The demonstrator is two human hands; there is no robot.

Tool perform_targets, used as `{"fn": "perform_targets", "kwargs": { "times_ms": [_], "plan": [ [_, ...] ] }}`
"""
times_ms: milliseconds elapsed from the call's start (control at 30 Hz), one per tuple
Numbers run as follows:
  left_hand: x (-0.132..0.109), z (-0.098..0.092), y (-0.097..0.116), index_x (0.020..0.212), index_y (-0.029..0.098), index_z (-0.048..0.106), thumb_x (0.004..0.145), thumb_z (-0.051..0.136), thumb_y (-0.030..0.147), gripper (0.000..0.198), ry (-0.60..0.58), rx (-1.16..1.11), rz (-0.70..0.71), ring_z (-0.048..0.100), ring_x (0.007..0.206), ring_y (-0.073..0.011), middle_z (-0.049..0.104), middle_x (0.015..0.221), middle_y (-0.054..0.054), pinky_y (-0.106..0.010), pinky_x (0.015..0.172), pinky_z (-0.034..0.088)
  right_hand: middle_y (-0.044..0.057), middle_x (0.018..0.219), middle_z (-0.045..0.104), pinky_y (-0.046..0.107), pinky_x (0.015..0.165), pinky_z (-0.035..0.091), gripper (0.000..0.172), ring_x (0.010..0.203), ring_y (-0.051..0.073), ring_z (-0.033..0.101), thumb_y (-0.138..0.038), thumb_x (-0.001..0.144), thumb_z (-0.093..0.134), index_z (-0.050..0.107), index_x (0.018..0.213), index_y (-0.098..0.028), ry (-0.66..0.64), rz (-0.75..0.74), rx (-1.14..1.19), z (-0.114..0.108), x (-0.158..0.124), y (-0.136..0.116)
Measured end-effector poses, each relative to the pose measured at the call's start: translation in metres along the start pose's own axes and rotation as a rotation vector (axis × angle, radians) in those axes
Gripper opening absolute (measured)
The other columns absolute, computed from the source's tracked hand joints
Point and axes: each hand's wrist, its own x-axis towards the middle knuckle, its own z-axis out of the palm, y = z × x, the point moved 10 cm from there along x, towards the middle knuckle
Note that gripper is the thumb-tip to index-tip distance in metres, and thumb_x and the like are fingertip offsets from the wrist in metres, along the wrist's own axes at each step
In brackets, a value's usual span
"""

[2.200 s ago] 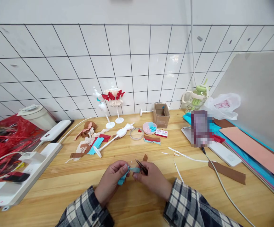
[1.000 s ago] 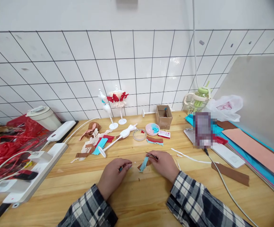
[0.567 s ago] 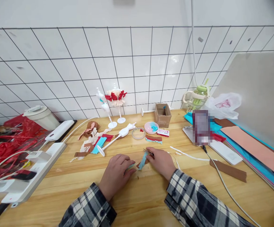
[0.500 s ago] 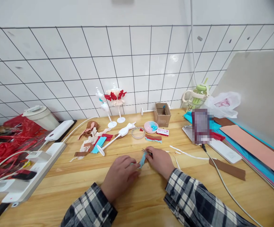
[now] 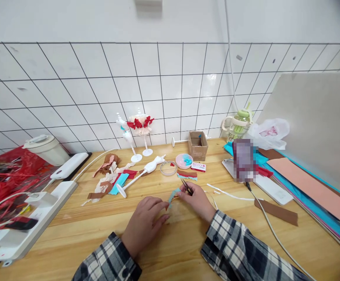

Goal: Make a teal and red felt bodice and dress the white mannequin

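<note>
My right hand is closed, pinching one end of a narrow light-blue crepe-paper strip between thumb and forefinger. It also grips a small dark pointed tool, whose two tips point up and left; scissors or tweezers, I cannot tell which. My left hand lies just left of the strip, thumb and forefinger apart. A brown scrap at the strip's lower end shows by its fingertips. Beyond the hands, a white mini dress form lies on its side near a metal ring and a brown and blue paper piece.
Two mini dress forms stand near the tiled wall. Paper scraps lie left of centre. A pink dish, red-white box and cardboard box sit behind. A power strip is left; a cable and paper sheets are right.
My left thumb and forefinger have parted and sit a little away from the strip. The strip now curves from my right fingers, and the tool's tips show more clearly. The view has shifted slightly.
</note>
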Motion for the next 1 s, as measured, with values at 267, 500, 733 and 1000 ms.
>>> {"fn": "perform_targets", "kwargs": {
  "times_ms": [267, 500, 733, 1000],
  "plan": [
    [-0.002, 0.001, -0.022, 0.094, 0.023, 0.066, 0.091, 0.05, 0.033, 0.02, 0.092, -0.157, -0.209, 0.06, 0.081, -0.0206, 0.068, 0.083, -0.004, -0.034, 0.075, 0.047, -0.003, 0.067, 0.054, 0.025, 0.062, 0.036, 0.032, 0.063, 0.011, 0.045, -0.043, 0.065, 0.073, 0.061, 0.077, -0.015, -0.238, 0.118, 0.367, 0.044, -0.017, -0.001],
    [-0.003, -0.008, -0.031, 0.086, 0.021, 0.063, 0.092, 0.046, 0.035, 0.023, 0.15, -0.272, -0.221, 0.058, 0.091, -0.0221, 0.066, 0.092, -0.007, -0.038, 0.084, 0.046, -0.001, 0.071, 0.055, 0.026, 0.065, 0.039, 0.028, 0.067, 0.013, 0.048, -0.041, 0.07, 0.069, 0.058, 0.078, -0.016, -0.056, 0.054, 0.274, 0.022, -0.01, -0.001],
    [-0.002, 0.004, -0.022, 0.091, 0.025, 0.07, 0.087, 0.054, 0.042, 0.024, 0.095, -0.292, -0.214, 0.052, 0.112, -0.0269, 0.063, 0.116, -0.007, -0.045, 0.098, 0.04, -0.002, 0.069, 0.053, 0.023, 0.053, 0.034, 0.029, 0.058, 0.01, 0.042, -0.044, 0.075, 0.066, 0.055, 0.08, -0.017, -0.106, 0.063, 0.328, 0.036, -0.021, -0.007],
    [-0.001, 0.005, -0.005, 0.07, 0.024, 0.07, 0.094, 0.039, 0.043, 0.043, -0.051, -0.318, -0.136, 0.056, 0.099, -0.0222, 0.067, 0.097, -0.004, -0.039, 0.091, 0.041, -0.001, 0.085, 0.061, 0.02, 0.042, 0.02, 0.043, 0.045, 0.005, 0.031, -0.046, 0.07, 0.071, 0.049, 0.099, -0.024, -0.332, 0.186, 0.64, 0.05, -0.033, -0.018]
  ]
}}
